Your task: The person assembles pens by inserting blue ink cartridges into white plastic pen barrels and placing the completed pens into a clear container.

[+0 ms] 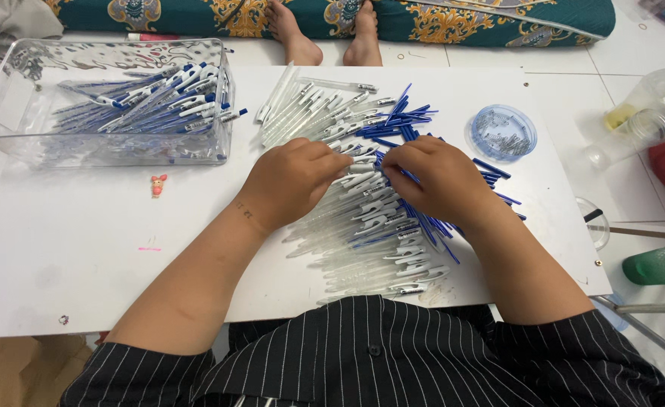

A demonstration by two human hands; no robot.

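Pen barrels (363, 226) under both hands' fingers (340, 160).

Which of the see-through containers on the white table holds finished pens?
The big rectangular clear bin at the far left; it holds assembled pens. The small round blue-tinted dish holds only tiny metal pieces.

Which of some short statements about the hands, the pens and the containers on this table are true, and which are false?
1. Both hands rest on the pile of pen parts. True: the left hand and the right hand lie on it.
2. The clear plastic bin is empty. False: it holds assembled blue-and-white pens.
3. The round blue lid lies right of the pile. True.
4. The small figurine sits inside the bin. False: it lies on the white table, in front of the bin.
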